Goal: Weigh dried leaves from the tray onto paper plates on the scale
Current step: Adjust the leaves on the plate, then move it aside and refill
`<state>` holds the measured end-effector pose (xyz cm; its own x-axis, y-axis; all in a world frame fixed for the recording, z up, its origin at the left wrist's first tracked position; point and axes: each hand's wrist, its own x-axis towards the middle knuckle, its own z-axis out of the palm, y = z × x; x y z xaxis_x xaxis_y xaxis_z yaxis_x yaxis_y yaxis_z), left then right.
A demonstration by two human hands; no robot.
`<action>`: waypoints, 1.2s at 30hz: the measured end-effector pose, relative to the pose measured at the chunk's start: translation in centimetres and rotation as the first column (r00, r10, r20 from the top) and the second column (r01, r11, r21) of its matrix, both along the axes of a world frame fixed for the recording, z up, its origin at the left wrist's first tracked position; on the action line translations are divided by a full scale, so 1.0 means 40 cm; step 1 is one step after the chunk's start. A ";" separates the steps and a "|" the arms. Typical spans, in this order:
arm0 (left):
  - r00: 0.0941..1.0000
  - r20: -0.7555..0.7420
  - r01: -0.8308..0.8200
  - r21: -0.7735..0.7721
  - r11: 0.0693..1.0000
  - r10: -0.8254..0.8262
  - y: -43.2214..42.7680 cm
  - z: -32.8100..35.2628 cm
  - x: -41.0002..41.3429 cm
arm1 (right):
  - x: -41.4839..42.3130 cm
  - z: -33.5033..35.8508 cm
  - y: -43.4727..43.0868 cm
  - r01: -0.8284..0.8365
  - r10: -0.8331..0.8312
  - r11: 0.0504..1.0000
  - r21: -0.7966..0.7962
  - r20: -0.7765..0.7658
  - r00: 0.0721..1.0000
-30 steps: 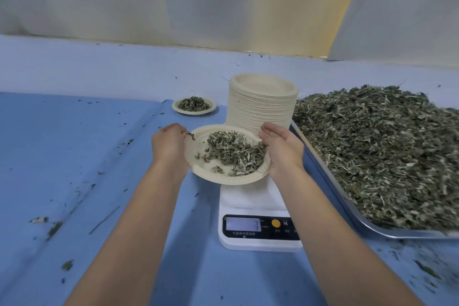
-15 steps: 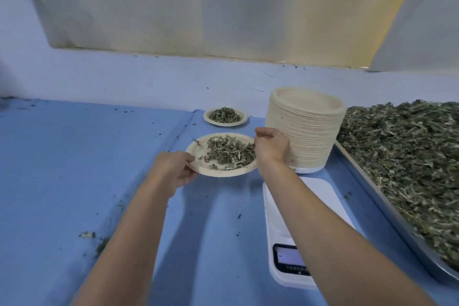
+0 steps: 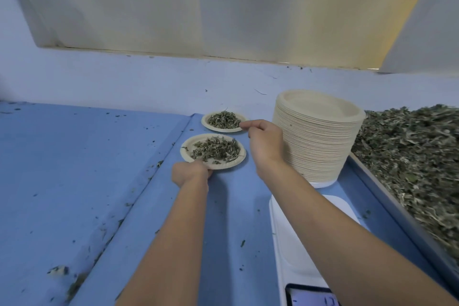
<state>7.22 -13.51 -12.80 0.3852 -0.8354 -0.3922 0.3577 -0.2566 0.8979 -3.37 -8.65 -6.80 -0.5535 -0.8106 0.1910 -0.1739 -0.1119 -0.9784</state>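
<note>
A paper plate (image 3: pixel 187 154) heaped with dried leaves lies on the blue table, just in front of a second filled plate (image 3: pixel 208 123). My left hand (image 3: pixel 190 173) grips the near rim of the front plate. My right hand (image 3: pixel 265 143) has come off that plate; its curled fingers pinch at the right rim of the far plate. The white scale (image 3: pixel 298 236) stands bare at the lower right, its display (image 3: pixel 311 299) partly cut off. A tall stack of paper plates (image 3: pixel 316 136) rises behind the scale. The metal tray (image 3: pixel 397 208) of dried leaves (image 3: pixel 417 156) fills the right edge.
Loose leaf crumbs (image 3: pixel 74 278) are scattered over the blue table cover, thickest along a fold at the left. A pale wall panel (image 3: pixel 223 7) stands behind the table.
The filled plate went from above the scale leftward and down onto the table in front of the other plate. My right hand let go of it and reached to the far plate.
</note>
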 end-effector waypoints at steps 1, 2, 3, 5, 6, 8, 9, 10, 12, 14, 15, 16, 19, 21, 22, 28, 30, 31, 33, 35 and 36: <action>1.000 -0.010 -0.001 0.004 1.000 0.001 -0.006 0.003 -0.008 | -0.001 0.002 -0.001 -0.008 0.008 1.000 -0.007 -0.006 1.000; 1.000 -0.021 0.000 0.006 1.000 0.001 -0.015 0.005 -0.015 | -0.002 0.003 -0.002 -0.017 0.017 1.000 -0.013 -0.012 1.000; 0.999 -0.035 0.001 0.011 1.000 0.000 -0.018 0.008 -0.019 | -0.004 0.003 -0.002 -0.025 0.024 1.000 -0.019 -0.018 1.000; 0.998 -0.058 0.001 0.027 1.000 0.000 -0.025 0.010 -0.025 | -0.006 0.001 -0.003 -0.039 0.038 0.999 -0.030 -0.032 0.999; 0.998 -0.066 0.000 0.035 0.999 0.003 -0.028 0.010 -0.027 | -0.005 -0.001 -0.004 -0.044 0.042 0.998 -0.034 -0.036 0.998; 0.996 -0.087 -0.001 0.043 0.999 0.005 -0.027 0.010 -0.029 | -0.002 -0.007 -0.006 -0.050 0.048 0.998 -0.041 -0.040 0.998; 0.995 -0.096 0.004 0.044 0.999 0.000 -0.025 0.010 -0.030 | -0.001 -0.009 -0.007 -0.053 0.051 0.998 -0.042 -0.043 0.998; 0.994 -0.105 0.008 0.043 0.999 -0.003 -0.026 0.008 -0.031 | 0.000 -0.011 -0.008 -0.056 0.054 0.998 -0.043 -0.045 0.997; 0.993 -0.118 0.021 0.034 0.999 -0.017 -0.024 0.007 -0.033 | 0.000 -0.014 -0.008 -0.061 0.059 0.997 -0.043 -0.040 0.997; 0.992 -0.121 0.035 0.022 0.999 -0.032 -0.021 0.007 -0.033 | -0.001 -0.014 -0.004 -0.061 0.060 0.997 -0.041 -0.030 0.998; 0.992 -0.120 0.046 0.022 0.999 -0.043 -0.019 0.007 -0.032 | -0.002 -0.013 0.000 -0.059 0.058 0.997 -0.043 -0.024 0.998; 0.992 -0.118 0.056 0.023 0.998 -0.053 -0.017 0.007 -0.032 | -0.003 -0.012 0.004 -0.058 0.057 0.997 -0.048 -0.016 0.998; 0.991 -0.105 0.086 0.036 0.996 -0.082 -0.001 0.007 -0.032 | -0.011 -0.001 0.021 -0.071 0.071 0.994 -0.088 0.007 0.997; 0.993 -0.086 0.086 0.036 0.996 -0.083 0.019 0.011 -0.039 | -0.019 0.014 0.038 -0.077 0.076 0.990 -0.121 -0.015 0.997; 0.996 -0.059 0.070 0.031 0.997 -0.068 0.030 0.013 -0.044 | -0.025 0.023 0.047 -0.087 0.085 0.987 -0.138 -0.019 0.996; 0.992 0.043 0.119 -0.115 0.986 -0.115 0.102 0.069 -0.097 | -0.108 0.093 0.126 -0.192 0.162 0.970 -0.151 -0.189 0.969; 0.984 0.027 0.176 -0.172 0.969 -0.174 0.123 0.104 -0.122 | -0.158 0.114 0.142 -0.059 -0.032 0.982 -0.180 -0.466 0.884; 0.978 0.022 0.206 -0.200 0.958 -0.205 0.135 0.123 -0.135 | -0.186 0.125 0.150 0.020 -0.133 0.983 -0.185 -0.624 0.770; 0.966 0.017 0.256 -0.237 0.937 -0.259 0.151 0.155 -0.157 | -0.233 0.140 0.156 0.120 -0.167 0.985 -0.124 -0.857 0.487; 0.952 0.030 0.303 -0.257 0.918 -0.306 0.169 0.182 -0.177 | -0.265 0.152 0.161 0.150 -0.029 0.989 0.019 -0.950 0.312; 0.946 0.035 0.319 -0.265 0.910 -0.322 0.177 0.192 -0.185 | -0.271 0.155 0.163 0.146 0.039 0.986 0.083 -0.959 0.279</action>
